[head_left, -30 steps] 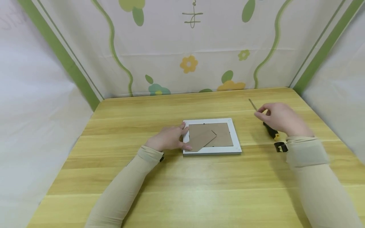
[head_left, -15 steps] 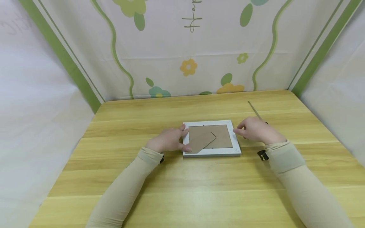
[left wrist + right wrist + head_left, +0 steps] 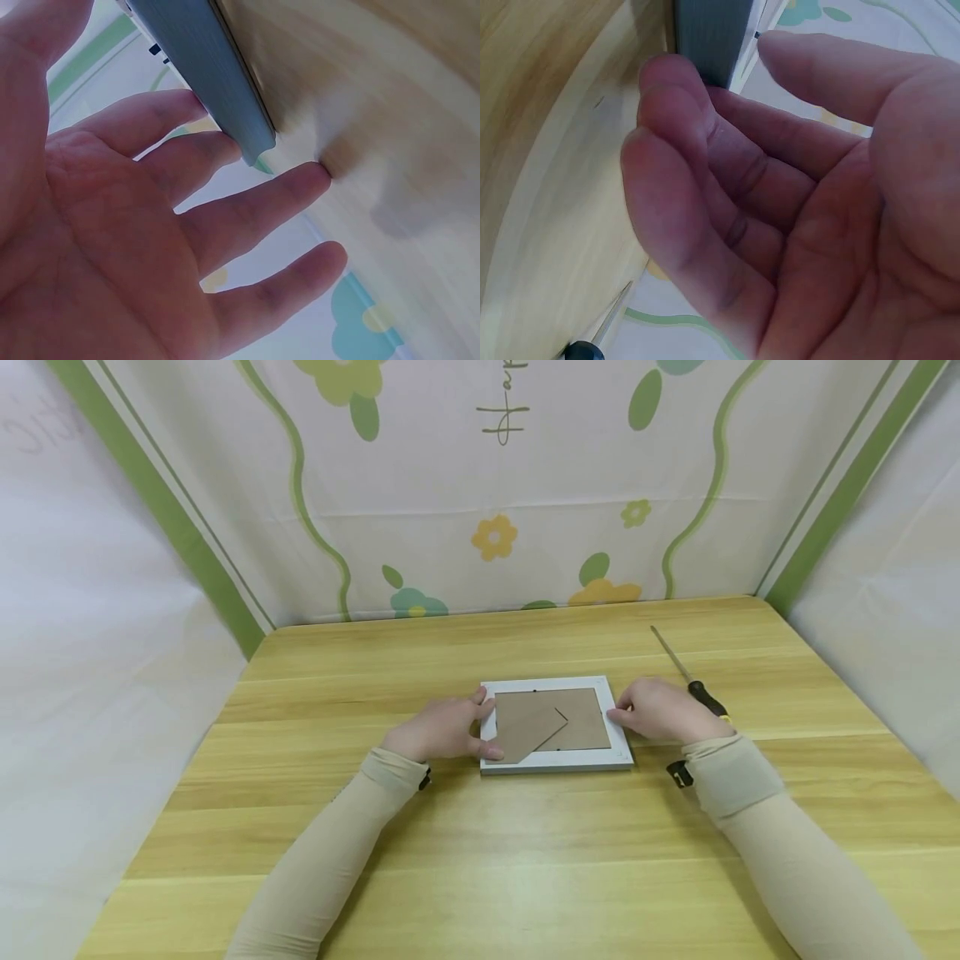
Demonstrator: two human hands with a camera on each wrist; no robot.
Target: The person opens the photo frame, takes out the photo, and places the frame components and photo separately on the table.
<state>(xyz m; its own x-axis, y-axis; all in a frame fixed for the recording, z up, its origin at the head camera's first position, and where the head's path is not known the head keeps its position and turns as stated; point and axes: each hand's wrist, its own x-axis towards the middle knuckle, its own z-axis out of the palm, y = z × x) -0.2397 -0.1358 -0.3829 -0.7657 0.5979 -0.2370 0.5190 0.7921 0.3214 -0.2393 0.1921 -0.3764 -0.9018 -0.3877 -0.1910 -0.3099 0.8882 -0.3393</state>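
Note:
A white picture frame point(image 3: 618, 747) lies back side up on the wooden table, its brown backing board point(image 3: 585, 702) and folded-out stand leg point(image 3: 525, 739) showing. My left hand point(image 3: 442, 727) rests at the left side, thumb and a fingertip on the frame; in the left wrist view its fingers point(image 3: 247, 217) are spread and fairly straight, two touching the edge. At the right side my right hand point(image 3: 663, 708) grips the edge, thumb on top. Curled fingers point(image 3: 667, 195) meet the grey side of the frame point(image 3: 712, 37) in the right wrist view.
Just beyond my right hand lies a screwdriver point(image 3: 705, 696) with a black and yellow handle, its shaft pointing away. A white curtain point(image 3: 420, 468) printed with flowers stands behind the table point(image 3: 450, 877), with white cloth on both sides.
My right hand let go of the screwdriver, which now lies on the table, and moved left to the picture frame's right edge. My left hand stayed at the frame.

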